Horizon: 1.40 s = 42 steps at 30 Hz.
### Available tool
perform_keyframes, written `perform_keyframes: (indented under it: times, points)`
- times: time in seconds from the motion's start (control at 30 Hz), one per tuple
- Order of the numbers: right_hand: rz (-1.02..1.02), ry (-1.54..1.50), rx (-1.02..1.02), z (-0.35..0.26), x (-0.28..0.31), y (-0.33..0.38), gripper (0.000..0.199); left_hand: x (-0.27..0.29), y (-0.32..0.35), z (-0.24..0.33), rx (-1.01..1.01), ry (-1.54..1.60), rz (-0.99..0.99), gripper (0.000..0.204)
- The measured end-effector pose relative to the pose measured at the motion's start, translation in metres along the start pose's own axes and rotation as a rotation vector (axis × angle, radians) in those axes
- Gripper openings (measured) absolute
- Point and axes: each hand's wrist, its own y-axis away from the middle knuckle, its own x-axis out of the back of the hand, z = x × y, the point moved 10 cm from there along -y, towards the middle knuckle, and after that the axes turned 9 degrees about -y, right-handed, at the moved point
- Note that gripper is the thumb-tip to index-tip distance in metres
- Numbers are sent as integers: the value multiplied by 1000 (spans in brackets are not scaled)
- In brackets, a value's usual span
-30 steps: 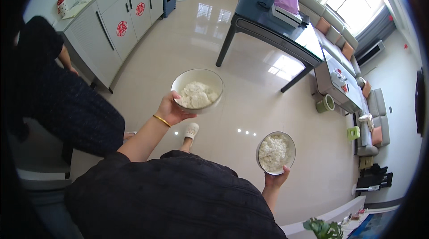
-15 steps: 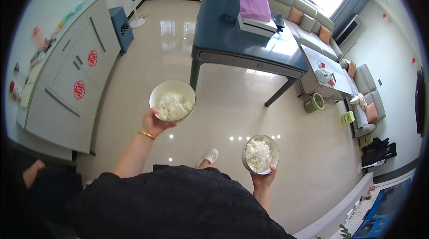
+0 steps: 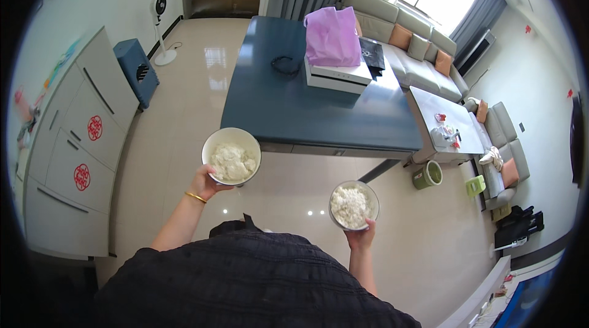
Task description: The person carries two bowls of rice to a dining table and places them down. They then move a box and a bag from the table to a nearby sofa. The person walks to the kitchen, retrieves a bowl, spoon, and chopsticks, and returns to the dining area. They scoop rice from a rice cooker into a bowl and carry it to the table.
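My left hand [image 3: 207, 184] is closed on the near side of a white bowl [image 3: 212, 143], thumb over the rim and fingers underneath. A heap of white, clumpy stuff [image 3: 233, 161] lies in it, powdery or like rice; I cannot tell which. Lower and to the right, my right hand [image 3: 361, 240] grips a second bowl [image 3: 373, 198], which looks clear or shiny. That one contains white, grainy stuff [image 3: 351, 206]. Both bowls are held upright in the air, apart from each other, just short of a dark blue table [image 3: 294, 116].
On the table are a purple bag [image 3: 333, 37] on a white box [image 3: 336, 80] and a dark looped cord [image 3: 283, 65]. Cabinets [image 3: 80, 144] and a blue box-shaped unit [image 3: 136, 73] line the left. A green bin [image 3: 427, 176], coffee table [image 3: 438, 122] and sofas [image 3: 417, 76] stand right.
I have come closer to the dark blue table, which now lies nearer the bowls. The cabinets have slid down and left in view. Both hands still hold their bowls.
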Motion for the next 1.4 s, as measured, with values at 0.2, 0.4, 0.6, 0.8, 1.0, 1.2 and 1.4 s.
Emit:
perform_keyframes:
  times: [0.2,0.4,0.6,0.8,1.0,1.2,1.4]
  points:
    - [35,19,9,-20,-49,-144,71,37,-136,12,58,80,172,59]
    - [207,55,13,-36,-33,-242,68,61,-234,6,133,158,235,57]
    - [157,75,-59,-46,-21,-322,63,49,-284,7,250,160,173,58]
    - [178,84,-148,-62,4,-371,58,54,-290,12,265,86,260,56]
    - [144,441,-339,-96,-14,-408,37,74,-273,5,213,89,487,49]
    - [-168,975,-468,-133,-34,-452,31,-62,-273,136,-607,-1099,1041,40]
    - [11,1065,-70,-232,-85,-595,37,-143,-473,122,-340,-943,635,54]
